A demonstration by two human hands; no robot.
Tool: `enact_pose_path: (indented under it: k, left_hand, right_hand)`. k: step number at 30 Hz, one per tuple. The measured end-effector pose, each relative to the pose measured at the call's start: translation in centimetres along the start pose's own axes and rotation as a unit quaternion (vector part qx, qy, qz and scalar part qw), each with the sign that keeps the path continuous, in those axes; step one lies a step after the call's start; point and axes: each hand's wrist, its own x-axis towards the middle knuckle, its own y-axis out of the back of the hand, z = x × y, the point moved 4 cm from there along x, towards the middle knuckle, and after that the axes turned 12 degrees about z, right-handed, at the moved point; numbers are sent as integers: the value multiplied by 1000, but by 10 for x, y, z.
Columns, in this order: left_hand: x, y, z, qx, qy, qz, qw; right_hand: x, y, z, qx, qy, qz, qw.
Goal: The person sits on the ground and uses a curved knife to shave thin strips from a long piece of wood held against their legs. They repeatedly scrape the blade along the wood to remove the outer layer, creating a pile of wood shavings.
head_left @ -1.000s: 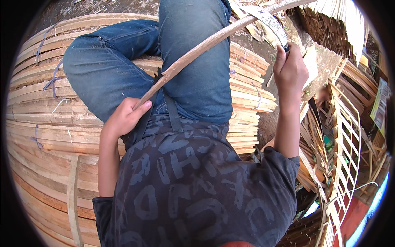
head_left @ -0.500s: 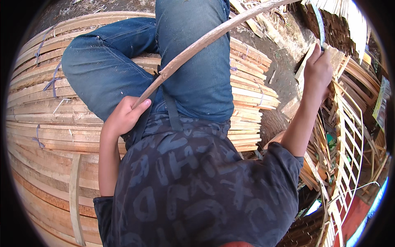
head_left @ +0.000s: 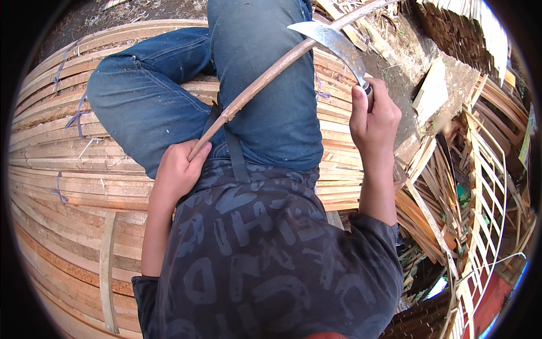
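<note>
My left hand (head_left: 179,166) is closed around the lower end of a long brown wooden stick (head_left: 265,77). The stick slants up and to the right across my raised knee, its far end near the top edge. In my right hand (head_left: 377,118) is the dark handle of a sickle (head_left: 334,44), gripped with the thumb up. Its curved metal blade, stained brown in places, points left and crosses the stick above the knee. Whether the blade touches the stick I cannot tell.
I sit on bundled sawn wooden strips (head_left: 73,183) tied with purple cord. At right are a slatted wooden lattice (head_left: 477,226) and a heap of split wood pieces (head_left: 420,223). A concrete block (head_left: 451,93) stands beyond my right hand.
My right hand has swung the sickle left and nearer, from the upper right to over the stick. My left hand has shifted slightly right, and the stick has dipped a little.
</note>
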Motion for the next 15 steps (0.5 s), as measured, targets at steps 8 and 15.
enact_pose_path:
  k: [8,15]
  left_hand:
    - [-7,-12,-5,38,-24,67,997]
    - [-8,-12,-3,34,-30,75,996]
  right_hand:
    - [4,7,-7,-137,74,-64,986]
    - [17,14,8,-210,134,-60,967]
